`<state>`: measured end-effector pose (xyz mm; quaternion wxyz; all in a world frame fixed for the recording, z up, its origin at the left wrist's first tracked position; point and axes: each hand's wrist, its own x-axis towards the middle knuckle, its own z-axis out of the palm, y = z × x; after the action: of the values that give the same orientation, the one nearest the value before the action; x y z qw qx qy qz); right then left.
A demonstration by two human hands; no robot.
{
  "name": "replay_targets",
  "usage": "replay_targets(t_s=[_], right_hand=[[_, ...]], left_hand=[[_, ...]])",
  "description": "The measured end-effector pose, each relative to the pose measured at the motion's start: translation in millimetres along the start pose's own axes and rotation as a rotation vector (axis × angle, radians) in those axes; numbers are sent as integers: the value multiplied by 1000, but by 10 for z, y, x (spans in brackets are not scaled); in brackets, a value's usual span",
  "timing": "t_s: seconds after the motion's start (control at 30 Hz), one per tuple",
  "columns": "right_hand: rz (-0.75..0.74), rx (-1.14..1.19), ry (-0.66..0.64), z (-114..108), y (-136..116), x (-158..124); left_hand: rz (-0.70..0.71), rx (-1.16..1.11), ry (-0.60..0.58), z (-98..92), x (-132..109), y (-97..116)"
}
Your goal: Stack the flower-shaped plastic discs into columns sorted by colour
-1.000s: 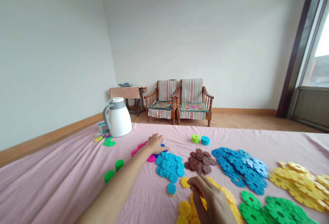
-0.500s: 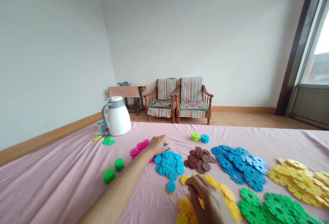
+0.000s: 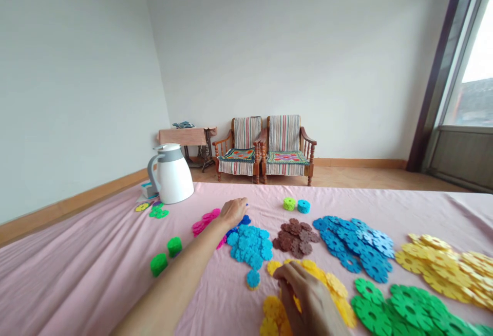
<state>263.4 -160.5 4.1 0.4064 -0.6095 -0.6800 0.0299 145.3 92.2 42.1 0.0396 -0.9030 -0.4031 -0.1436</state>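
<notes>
My left hand (image 3: 233, 212) reaches forward over a small pile of dark blue snowflake discs (image 3: 244, 220). Its fingers are pressed together, and a speck of dark blue shows at the tips. Magenta discs (image 3: 206, 220) lie just left of it, and light blue discs (image 3: 250, 243) nearer to me. Over the yellow snowflake discs (image 3: 337, 285) rests my right hand (image 3: 302, 295), loosely curled. Between its thumb and fingers is a gap with yellow discs showing through; the fingertips are partly hidden.
Brown discs (image 3: 296, 238), large blue discs (image 3: 356, 243), large yellow discs (image 3: 435, 264) and green discs (image 3: 410, 310) spread rightward. Stacks in green (image 3: 158, 264), lime (image 3: 289, 203) and blue (image 3: 304, 206) stand about. A white jug (image 3: 175, 176) is at the left on the pink cloth (image 3: 96, 274).
My left hand has lifted and shifted slightly away from me, uncovering more dark blue discs. My right hand keeps its place over the yellow discs. The view has turned slightly right.
</notes>
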Motion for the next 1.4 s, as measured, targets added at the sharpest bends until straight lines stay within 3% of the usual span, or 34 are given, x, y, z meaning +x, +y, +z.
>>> replay_targets(t_s=[0.17,0.3,0.4,0.53,0.67,0.8,0.9,1.0,1.1,1.23,1.4], right_hand=[[-16,15,1,-19,-21,3],[9,20,13,-36,-58,5],[15,32,-5,-53,-84,5],[17,39,-30,-61,-89,0],[10,27,-36,-63,-81,-4],[17,25,-30,-80,-91,3],[22,27,-29,-86,-99,6],[23,27,-22,-75,-93,2],[11,29,-7,-61,-81,-2],[4,26,-19,-63,-77,-2],[14,26,-25,-69,-86,2]], left_hand=[[-74,-91,137,-295,10,-106],[-30,-194,144,-507,-277,24],[64,-263,71,-549,-712,277],[188,-362,-144,-513,-1282,577],[257,-366,-258,-546,-1517,664],[351,-355,-224,-679,-1366,519],[238,-267,-127,-716,-1097,247],[124,-107,-209,-644,-859,-73],[111,-83,-247,-534,-740,-274],[141,-95,-281,-471,-697,-288],[176,-121,-298,-525,-676,-202]])
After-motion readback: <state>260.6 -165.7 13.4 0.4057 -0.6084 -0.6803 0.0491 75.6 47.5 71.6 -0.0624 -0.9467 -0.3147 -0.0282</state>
